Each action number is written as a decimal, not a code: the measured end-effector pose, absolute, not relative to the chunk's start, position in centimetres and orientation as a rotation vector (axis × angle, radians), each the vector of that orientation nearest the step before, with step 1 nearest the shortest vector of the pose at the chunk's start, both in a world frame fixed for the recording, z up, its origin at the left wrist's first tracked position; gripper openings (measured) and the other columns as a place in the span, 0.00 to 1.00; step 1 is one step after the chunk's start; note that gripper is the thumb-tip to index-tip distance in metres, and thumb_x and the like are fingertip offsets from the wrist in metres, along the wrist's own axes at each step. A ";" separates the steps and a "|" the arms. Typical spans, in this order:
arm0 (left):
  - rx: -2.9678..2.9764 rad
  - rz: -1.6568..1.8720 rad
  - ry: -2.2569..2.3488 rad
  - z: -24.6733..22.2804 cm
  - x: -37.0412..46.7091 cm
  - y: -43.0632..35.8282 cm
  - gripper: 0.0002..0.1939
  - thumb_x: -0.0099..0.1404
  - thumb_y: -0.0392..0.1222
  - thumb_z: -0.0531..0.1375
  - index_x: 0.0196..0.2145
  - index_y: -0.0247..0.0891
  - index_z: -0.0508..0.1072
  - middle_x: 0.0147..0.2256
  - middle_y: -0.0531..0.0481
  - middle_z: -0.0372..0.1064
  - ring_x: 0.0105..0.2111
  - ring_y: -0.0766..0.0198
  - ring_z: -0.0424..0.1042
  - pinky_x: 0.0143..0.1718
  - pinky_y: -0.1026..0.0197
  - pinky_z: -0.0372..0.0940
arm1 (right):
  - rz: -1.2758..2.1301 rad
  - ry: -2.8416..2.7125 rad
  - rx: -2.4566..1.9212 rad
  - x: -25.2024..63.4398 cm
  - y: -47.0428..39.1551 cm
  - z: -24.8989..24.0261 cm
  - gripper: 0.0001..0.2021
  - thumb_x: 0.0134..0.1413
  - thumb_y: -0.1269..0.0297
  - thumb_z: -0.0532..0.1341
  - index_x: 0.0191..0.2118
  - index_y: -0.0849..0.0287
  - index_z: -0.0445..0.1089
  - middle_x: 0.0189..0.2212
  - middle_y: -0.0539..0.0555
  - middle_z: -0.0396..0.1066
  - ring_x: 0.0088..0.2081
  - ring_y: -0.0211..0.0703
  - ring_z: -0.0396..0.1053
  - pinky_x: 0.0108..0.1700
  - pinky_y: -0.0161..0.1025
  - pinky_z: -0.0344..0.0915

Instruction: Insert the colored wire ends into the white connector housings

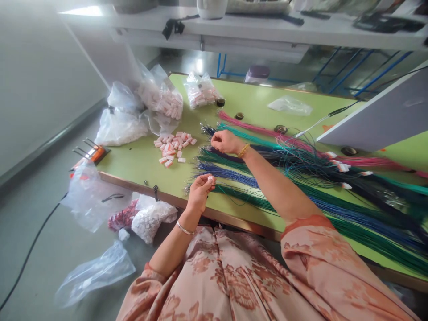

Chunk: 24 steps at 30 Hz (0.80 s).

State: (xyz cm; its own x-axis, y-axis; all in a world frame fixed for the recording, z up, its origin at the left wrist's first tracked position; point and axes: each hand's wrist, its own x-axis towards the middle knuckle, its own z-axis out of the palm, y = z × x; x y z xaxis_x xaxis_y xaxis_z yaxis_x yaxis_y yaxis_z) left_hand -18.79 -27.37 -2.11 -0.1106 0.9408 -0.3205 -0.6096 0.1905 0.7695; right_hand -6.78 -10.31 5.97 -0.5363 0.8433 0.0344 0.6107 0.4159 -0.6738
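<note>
My left hand is closed near the table's front edge, pinching a small white and orange connector housing between thumb and fingers. A thin green wire curves away on its right. My right hand is above the metal-tipped ends of the dark wires, its fingers pinched together. What those fingers hold, if anything, is too small to make out. Below that hand lie bundles of blue wires and green wires. A pile of loose connector housings is spread to the left of the wire ends.
Bags of connector housings stand at the back of the green table. Pink wires and black tape rolls lie beyond my right hand. Wired connectors rest at right. An orange pronged holder sits at the left corner.
</note>
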 end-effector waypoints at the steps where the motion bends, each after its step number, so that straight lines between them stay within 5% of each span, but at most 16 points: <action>1: 0.434 1.383 0.991 -2.1 -18.8 -27.4 0.21 0.44 0.44 0.74 0.35 0.35 0.74 0.31 0.51 0.74 0.29 0.71 0.70 0.34 0.65 0.63 | 0.935 -2.270 -1.203 -7.1 -10.6 6.1 0.06 0.50 0.68 0.58 0.31 0.63 0.70 0.24 0.51 0.71 0.24 0.34 0.62 0.30 0.32 0.59; 24: 0.318 1.344 0.777 -0.3 -17.8 -27.0 0.15 0.52 0.36 0.69 0.38 0.39 0.73 0.32 0.53 0.69 0.30 0.72 0.67 0.36 0.66 0.64 | 1.138 -1.961 -1.108 -2.7 -22.4 2.3 0.06 0.44 0.64 0.60 0.25 0.61 0.67 0.19 0.47 0.65 0.21 0.30 0.55 0.24 0.30 0.52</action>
